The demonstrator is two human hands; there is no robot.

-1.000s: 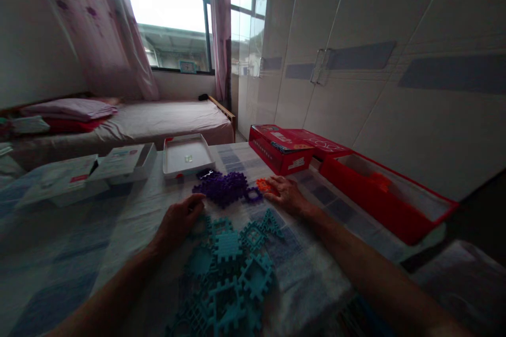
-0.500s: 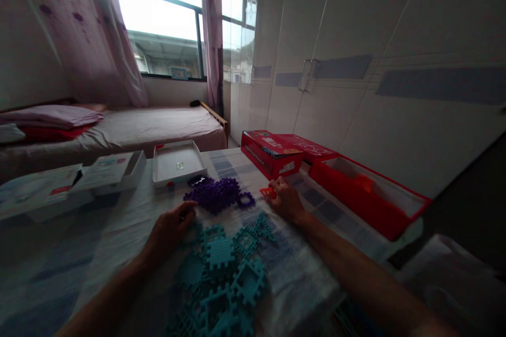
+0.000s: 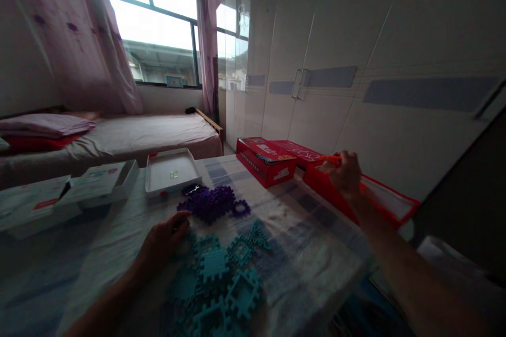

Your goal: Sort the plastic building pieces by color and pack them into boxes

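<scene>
My right hand is raised over the open red box at the table's right side, its fingers pinched on an orange puzzle piece. My left hand rests on the table with fingers curled, touching the left edge of the pile of teal interlocking pieces. A heap of purple pieces lies just beyond the left hand's fingertips.
A closed red box stands behind the open one. A white tray and white boxes sit at the table's far left. A bed lies under the window, and white wardrobe doors line the right wall.
My right hand has picked the orange piece up from the table beside the purple heap and carried it right, over the open red box. The left hand has stayed put.
</scene>
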